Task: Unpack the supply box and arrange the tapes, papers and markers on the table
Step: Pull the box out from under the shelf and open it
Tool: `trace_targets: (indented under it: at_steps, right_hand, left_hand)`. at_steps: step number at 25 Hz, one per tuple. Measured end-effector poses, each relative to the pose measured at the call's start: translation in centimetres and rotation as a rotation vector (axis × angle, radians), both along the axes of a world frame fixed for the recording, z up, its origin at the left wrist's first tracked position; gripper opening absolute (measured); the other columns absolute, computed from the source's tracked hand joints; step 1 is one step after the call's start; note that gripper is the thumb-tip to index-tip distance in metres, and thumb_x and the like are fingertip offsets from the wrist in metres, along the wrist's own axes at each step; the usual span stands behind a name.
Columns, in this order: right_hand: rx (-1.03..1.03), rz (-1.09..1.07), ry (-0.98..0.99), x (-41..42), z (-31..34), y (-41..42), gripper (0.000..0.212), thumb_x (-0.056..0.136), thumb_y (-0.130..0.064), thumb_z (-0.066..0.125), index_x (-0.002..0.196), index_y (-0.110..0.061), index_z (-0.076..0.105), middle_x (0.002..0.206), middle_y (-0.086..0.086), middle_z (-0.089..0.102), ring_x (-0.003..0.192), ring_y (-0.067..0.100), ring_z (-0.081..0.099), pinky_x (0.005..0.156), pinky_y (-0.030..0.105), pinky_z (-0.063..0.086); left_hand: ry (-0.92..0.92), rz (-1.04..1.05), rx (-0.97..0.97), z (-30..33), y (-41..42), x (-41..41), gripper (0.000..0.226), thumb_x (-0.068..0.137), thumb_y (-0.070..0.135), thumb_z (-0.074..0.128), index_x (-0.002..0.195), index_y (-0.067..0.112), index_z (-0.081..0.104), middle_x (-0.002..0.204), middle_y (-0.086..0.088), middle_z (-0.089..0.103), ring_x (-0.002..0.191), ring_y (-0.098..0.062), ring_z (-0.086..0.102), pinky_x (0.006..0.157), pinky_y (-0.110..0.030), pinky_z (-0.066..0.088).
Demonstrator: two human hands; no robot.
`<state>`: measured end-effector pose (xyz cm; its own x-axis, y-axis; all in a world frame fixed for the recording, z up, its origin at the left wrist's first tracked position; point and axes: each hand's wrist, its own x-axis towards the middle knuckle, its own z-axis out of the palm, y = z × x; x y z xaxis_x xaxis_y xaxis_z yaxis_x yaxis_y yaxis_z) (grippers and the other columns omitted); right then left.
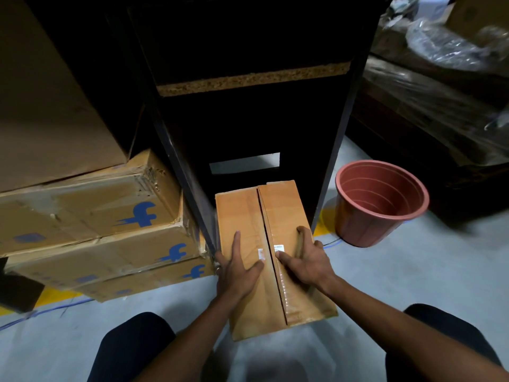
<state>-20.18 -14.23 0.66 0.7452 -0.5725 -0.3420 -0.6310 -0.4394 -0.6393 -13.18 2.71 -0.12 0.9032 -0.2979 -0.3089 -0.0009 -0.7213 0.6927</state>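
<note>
Resting flat on the top flaps, the left hand [237, 267] lies with its fingers straight and spread on the left flap of the closed brown cardboard box [272, 255], its outer fingers reaching over the box's left edge. The right hand [307, 259] sits on the right flap, thumb stretched toward the centre seam beside a small white label [278, 247], the other fingers bent over the flap near its right edge; it holds nothing else. Both bare forearms come up from the lower edge, between two knees in dark trousers.

The box stands on the pale grey floor [413, 271], its far end pushed into the bottom opening of a dark, tall shelf unit [248, 119] with a chipboard edge showing higher up. To the left of the unit a stack of brown cardboard cartons with blue printed logos [91, 232] is piled up, a larger plain carton on top. To the right, near the unit's corner, stands a reddish-brown plastic bucket [381, 202]. Behind it lies dark furniture wrapped in clear plastic [440, 78].
</note>
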Motion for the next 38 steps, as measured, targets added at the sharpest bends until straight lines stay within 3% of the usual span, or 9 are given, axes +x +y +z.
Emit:
trace_targets:
  at_steps: [4,9,17,24,30,38]
  right_hand:
    - [-0.063,0.026,-0.053,0.4,-0.1,-0.5,0.097,0.078,-0.070,0.065,0.154,-0.043,0.012,0.147,0.015,0.036,0.122,0.037,0.054,0.101,0.043,0.047]
    - [-0.104,0.035,-0.003,0.5,0.2,-0.2,0.104,0.073,-0.068,0.070,0.156,-0.042,0.014,0.140,0.017,0.045,0.121,0.036,0.054,0.101,0.041,0.046]
    - [-0.087,0.128,0.110,-2.0,1.0,-0.1,0.116,0.067,-0.063,0.079,0.158,-0.037,0.011,0.142,0.015,0.050,0.131,0.033,0.047,0.105,0.040,0.044]
    - [-0.094,0.163,0.231,-2.5,1.1,0.7,0.118,0.072,-0.060,0.077,0.155,-0.042,-0.004,0.135,0.022,0.040,0.116,0.039,0.055,0.100,0.041,0.047]
    - [-0.092,0.184,0.299,-2.1,0.1,1.5,0.117,0.081,-0.057,0.071,0.152,-0.042,-0.020,0.138,0.021,0.026,0.121,0.042,0.044,0.101,0.048,0.046]
    - [-0.061,0.178,0.311,-2.7,1.7,1.8,0.119,0.078,-0.057,0.072,0.150,-0.046,-0.022,0.138,0.017,0.026,0.117,0.040,0.045,0.098,0.051,0.048]
  left_hand:
    - [-0.011,0.035,-0.048,0.1,-0.3,0.3,0.088,0.087,0.054,0.064,0.150,0.053,0.003,0.158,-0.013,0.003,0.139,-0.040,0.033,0.105,-0.047,0.039]
    - [0.023,0.075,0.073,0.3,-1.0,-0.1,0.089,0.085,0.060,0.061,0.148,0.058,-0.002,0.155,-0.014,0.007,0.134,-0.043,0.034,0.103,-0.057,0.037]
    - [0.073,0.061,0.148,-0.4,0.3,-3.4,0.100,0.079,0.064,0.064,0.146,0.059,-0.010,0.156,-0.015,0.003,0.137,-0.047,0.027,0.104,-0.056,0.035]
    - [0.027,0.021,0.199,-1.5,0.6,-4.1,0.114,0.072,0.069,0.069,0.146,0.056,-0.017,0.154,-0.016,0.000,0.137,-0.048,0.024,0.104,-0.059,0.034]
    - [-0.126,0.059,0.265,-2.6,0.3,-4.8,0.113,0.070,0.075,0.062,0.146,0.054,-0.018,0.152,-0.014,0.007,0.133,-0.045,0.029,0.101,-0.059,0.041]
    - [0.018,0.048,0.345,1.0,-0.4,-4.9,0.130,0.055,0.086,0.064,0.145,0.053,-0.024,0.152,-0.012,0.003,0.135,-0.047,0.027,0.100,-0.064,0.040]
